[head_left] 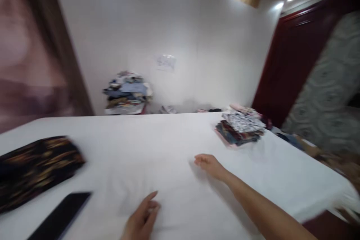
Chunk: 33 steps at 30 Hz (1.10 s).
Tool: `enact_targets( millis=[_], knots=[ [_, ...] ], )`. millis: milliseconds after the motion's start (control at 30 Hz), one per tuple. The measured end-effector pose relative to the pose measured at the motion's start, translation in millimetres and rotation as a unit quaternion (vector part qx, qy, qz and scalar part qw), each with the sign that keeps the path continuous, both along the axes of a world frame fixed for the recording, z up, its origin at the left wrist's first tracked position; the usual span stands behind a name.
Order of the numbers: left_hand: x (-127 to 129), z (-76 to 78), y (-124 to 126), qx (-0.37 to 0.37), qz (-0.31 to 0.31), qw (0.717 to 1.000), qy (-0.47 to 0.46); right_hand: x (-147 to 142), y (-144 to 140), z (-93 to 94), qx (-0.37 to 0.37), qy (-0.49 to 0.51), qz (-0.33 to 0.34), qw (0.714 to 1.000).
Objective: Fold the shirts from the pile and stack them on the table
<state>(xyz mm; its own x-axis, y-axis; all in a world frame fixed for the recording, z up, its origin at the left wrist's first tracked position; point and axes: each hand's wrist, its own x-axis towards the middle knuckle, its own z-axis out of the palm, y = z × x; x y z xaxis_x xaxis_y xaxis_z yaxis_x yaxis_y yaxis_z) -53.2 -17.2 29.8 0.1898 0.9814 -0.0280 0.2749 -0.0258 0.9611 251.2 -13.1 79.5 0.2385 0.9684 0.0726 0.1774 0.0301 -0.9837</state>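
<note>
Left hand [143,215] and right hand [210,165], half-curled, hold nothing over the counter [152,146]; patterned cloth [42,167] at ten o'clock, folded clothes [243,123] at two.

Eight o'clock, the tan-patterned black cloth [42,168] runs off the left edge, print smeared! Half past seven, the bottom edge slices the flat black rectangle [63,212]. Seven: the bare left hand [141,218], wrist cut off! Eleven: blurred writing on the white paper sheet [166,62], unreadable. Nine: the white worktop [163,138] hides the multicoloured clothes pile's [126,92] foot.
</note>
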Motion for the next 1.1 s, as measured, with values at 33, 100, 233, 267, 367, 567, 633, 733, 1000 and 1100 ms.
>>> enact_targets(
  millis=[33,100,233,267,367,567,633,733,1000,1100],
  knots=[
    [1,7.6,-5,0.006,-0.019,1.0,0.0,-25,0,-6.3,-0.008,-0.033,0.06,0.998],
    [4,18.5,-13,0.02,-0.04,0.999,0.01,-68,1,-14.9,-0.003,-0.084,0.15,0.985],
    [8,18.1,-20,0.026,-0.056,0.998,0.014,-120,8,-30.8,0.063,-0.168,0.242,0.953],
    [8,15.7,-21,0.012,-0.054,0.998,-0.003,-125,10,-36.7,0.082,-0.2,0.249,0.944],
    [2,16.1,-24,-0.029,-0.032,0.996,-0.084,-130,16,-57.9,0.129,-0.307,0.239,0.912],
    [-77,74.6,11,0.132,0.114,0.984,0.035,-118,19,-87.0,0.16,-0.43,0.198,0.866],
    [-124,97.1,36,0.156,0.178,0.967,0.089,-117,19,-90.4,0.163,-0.445,0.188,0.86],
    [-195,119.3,74,0.218,0.286,0.877,0.319,-116,21,-91.8,0.168,-0.455,0.187,0.854],
    [-292,123.8,129,0.124,0.395,0.775,0.477,-117,23,-87.9,0.195,-0.452,0.18,0.852],
    [-301,119.3,140,0.103,0.397,0.783,0.467,-116,24,-89.1,0.199,-0.451,0.176,0.852]
  ],
)
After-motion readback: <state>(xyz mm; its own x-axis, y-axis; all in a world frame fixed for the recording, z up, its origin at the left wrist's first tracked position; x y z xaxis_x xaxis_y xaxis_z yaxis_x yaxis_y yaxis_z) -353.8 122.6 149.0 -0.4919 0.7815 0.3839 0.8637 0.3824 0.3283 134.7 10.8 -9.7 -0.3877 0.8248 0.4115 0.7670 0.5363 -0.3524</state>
